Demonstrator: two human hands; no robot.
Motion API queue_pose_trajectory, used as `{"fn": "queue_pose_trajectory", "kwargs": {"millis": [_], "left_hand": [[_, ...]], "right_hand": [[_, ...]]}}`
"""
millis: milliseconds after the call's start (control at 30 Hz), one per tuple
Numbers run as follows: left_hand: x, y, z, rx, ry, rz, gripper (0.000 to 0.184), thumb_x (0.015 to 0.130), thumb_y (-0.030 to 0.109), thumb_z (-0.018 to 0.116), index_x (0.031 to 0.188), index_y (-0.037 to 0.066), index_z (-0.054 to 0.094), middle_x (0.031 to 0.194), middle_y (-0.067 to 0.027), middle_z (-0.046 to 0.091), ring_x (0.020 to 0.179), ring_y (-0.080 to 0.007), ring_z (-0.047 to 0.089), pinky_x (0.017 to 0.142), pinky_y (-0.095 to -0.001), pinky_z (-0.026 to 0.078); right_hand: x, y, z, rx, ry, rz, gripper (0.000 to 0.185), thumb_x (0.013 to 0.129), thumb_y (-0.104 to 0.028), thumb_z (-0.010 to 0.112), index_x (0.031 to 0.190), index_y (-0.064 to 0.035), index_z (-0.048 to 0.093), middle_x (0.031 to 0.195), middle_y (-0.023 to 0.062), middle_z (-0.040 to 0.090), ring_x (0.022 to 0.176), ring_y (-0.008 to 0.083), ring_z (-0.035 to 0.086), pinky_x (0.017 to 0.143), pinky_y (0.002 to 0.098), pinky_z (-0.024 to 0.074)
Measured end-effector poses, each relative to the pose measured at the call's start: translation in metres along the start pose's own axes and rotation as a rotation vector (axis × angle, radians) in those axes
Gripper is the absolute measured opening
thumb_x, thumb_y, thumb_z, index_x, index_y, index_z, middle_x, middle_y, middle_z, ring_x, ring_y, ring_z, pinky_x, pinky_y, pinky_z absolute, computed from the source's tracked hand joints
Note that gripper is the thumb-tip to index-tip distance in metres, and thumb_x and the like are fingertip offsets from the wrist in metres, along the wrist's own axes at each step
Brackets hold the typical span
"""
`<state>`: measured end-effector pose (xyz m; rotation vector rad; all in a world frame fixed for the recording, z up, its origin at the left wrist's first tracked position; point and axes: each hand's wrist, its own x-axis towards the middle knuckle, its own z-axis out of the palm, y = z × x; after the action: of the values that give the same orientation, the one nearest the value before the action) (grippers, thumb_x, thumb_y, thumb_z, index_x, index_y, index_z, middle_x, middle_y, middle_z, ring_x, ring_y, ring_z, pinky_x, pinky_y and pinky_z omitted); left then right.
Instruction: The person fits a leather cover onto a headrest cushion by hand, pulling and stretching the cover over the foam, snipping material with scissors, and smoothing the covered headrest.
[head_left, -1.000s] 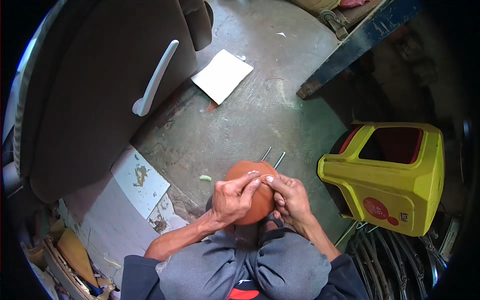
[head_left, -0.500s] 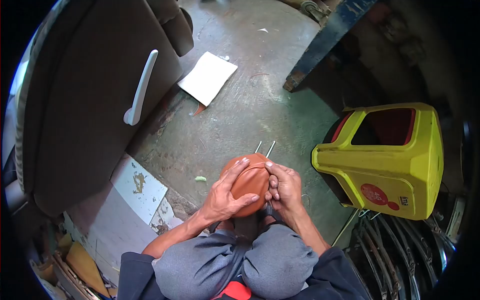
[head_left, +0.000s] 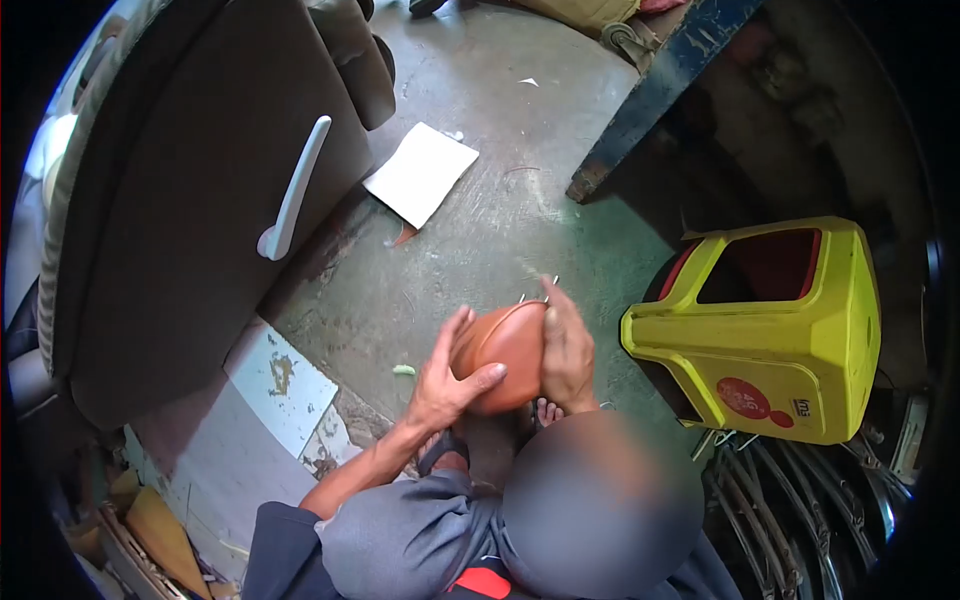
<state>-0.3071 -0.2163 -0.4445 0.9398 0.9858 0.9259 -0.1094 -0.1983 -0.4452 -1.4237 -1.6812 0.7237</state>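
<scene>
A rounded cushion-like piece covered in orange-brown material (head_left: pixel 508 355) is held between my two hands above my feet. A raised seam runs along its upper side, and two thin metal rods (head_left: pixel 553 287) stick out at its far end. My left hand (head_left: pixel 446 375) grips the left side, thumb over the near face and fingers round the far left edge. Against the right side lies my right hand (head_left: pixel 567 350), its fingers extended forward and the palm against the cover. A blurred round patch hides my right forearm and knee.
A dark seat panel with a pale lever (head_left: pixel 297 190) stands at the left. White paper (head_left: pixel 421 174) lies on the floor (head_left: pixel 480 240). To the right are a yellow plastic stool (head_left: pixel 760 340) on its side, a blue metal leg (head_left: pixel 665 95) and several dark metal frames (head_left: pixel 770 510).
My right hand has gone from pinching the seam to lying flat along the right side. The orange-brown piece has turned and tilted, and my left hand has shifted round its left side.
</scene>
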Motion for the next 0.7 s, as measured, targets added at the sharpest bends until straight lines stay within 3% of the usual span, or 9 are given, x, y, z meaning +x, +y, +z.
{"fn": "queue_pose_trajectory", "kwargs": {"millis": [100,233,300,400,467,533,567,667,700], "left_hand": [[0.002,-0.014,0.003,0.364,-0.010,-0.016,0.089,0.092,0.043,0.074,0.157,-0.002,0.032,0.158,-0.0256,0.040,0.150,-0.0383,0.036,0.124,-0.0453,0.027],[0.005,-0.017,0.009,0.402,0.038,0.090,0.085,0.093,0.040,0.071,0.158,-0.001,0.033,0.158,-0.0247,0.040,0.149,-0.0409,0.035,0.123,-0.0470,0.027],[0.011,-0.028,0.004,0.549,0.056,0.380,0.079,0.094,0.034,0.069,0.158,0.003,0.034,0.159,-0.0229,0.040,0.149,-0.0412,0.036,0.123,-0.0495,0.027],[0.015,-0.029,0.000,0.607,0.029,0.480,0.074,0.096,0.031,0.067,0.158,0.008,0.035,0.162,-0.0242,0.034,0.152,-0.0383,0.033,0.124,-0.0497,0.026],[0.022,-0.024,0.000,0.640,0.029,0.484,0.077,0.092,0.032,0.074,0.157,0.011,0.038,0.162,-0.0271,0.030,0.150,-0.0442,0.032,0.123,-0.0524,0.029],[0.022,-0.017,0.003,0.762,0.015,0.642,0.085,0.084,0.031,0.084,0.155,0.014,0.040,0.161,-0.0306,0.027,0.148,-0.0491,0.033,0.120,-0.0544,0.034],[0.024,-0.025,-0.001,0.802,0.048,0.658,0.091,0.076,0.035,0.091,0.153,0.021,0.044,0.160,-0.0322,0.027,0.143,-0.0520,0.040,0.113,-0.0551,0.043],[0.030,-0.030,-0.004,0.852,0.054,0.734,0.089,0.075,0.033,0.091,0.151,0.023,0.045,0.158,-0.0335,0.028,0.142,-0.0527,0.041,0.110,-0.0550,0.047],[0.029,-0.030,-0.004,0.856,0.073,0.746,0.089,0.072,0.029,0.093,0.149,0.024,0.048,0.157,-0.0345,0.029,0.142,-0.0530,0.041,0.108,-0.0553,0.050]], "right_hand": [[0.024,-0.005,-0.004,0.079,0.094,0.355,0.050,0.105,-0.033,0.058,0.139,0.0038,0.060,0.135,0.0252,0.064,0.125,0.0352,0.064,0.106,0.0403,0.0484],[0.033,-0.003,0.001,0.178,0.093,0.438,0.044,0.105,-0.030,0.059,0.132,0.0041,0.065,0.126,0.0221,0.070,0.121,0.0299,0.067,0.103,0.0367,0.0497],[0.032,0.002,0.007,0.254,0.126,0.449,0.041,0.106,-0.027,0.058,0.132,0.0040,0.065,0.126,0.0206,0.071,0.120,0.0272,0.066,0.103,0.0355,0.0496],[0.034,0.007,0.013,0.374,0.172,0.471,0.037,0.107,-0.022,0.056,0.132,0.0041,0.065,0.126,0.0180,0.072,0.119,0.0231,0.066,0.104,0.0337,0.0494],[0.044,0.014,0.017,0.416,0.187,0.475,0.036,0.107,-0.020,0.055,0.132,0.0043,0.066,0.126,0.0170,0.072,0.118,0.0216,0.066,0.104,0.0331,0.0493],[0.044,0.019,0.021,0.487,0.191,0.486,0.037,0.108,-0.017,0.053,0.136,0.0048,0.062,0.128,0.0163,0.071,0.120,0.0211,0.065,0.105,0.0311,0.0483],[0.039,0.024,0.023,0.484,0.191,0.494,0.037,0.108,-0.017,0.053,0.136,0.0048,0.062,0.128,0.0163,0.071,0.120,0.0211,0.065,0.105,0.0311,0.0483],[0.052,0.029,0.017,0.678,0.178,0.461,0.041,0.108,-0.020,0.052,0.140,0.0040,0.058,0.138,0.0192,0.065,0.131,0.0273,0.060,0.112,0.0373,0.0430],[0.057,0.015,0.006,0.254,0.114,0.343,0.043,0.109,-0.024,0.051,0.142,0.0027,0.056,0.143,0.0201,0.061,0.136,0.0313,0.055,0.116,0.0411,0.0384]]}}
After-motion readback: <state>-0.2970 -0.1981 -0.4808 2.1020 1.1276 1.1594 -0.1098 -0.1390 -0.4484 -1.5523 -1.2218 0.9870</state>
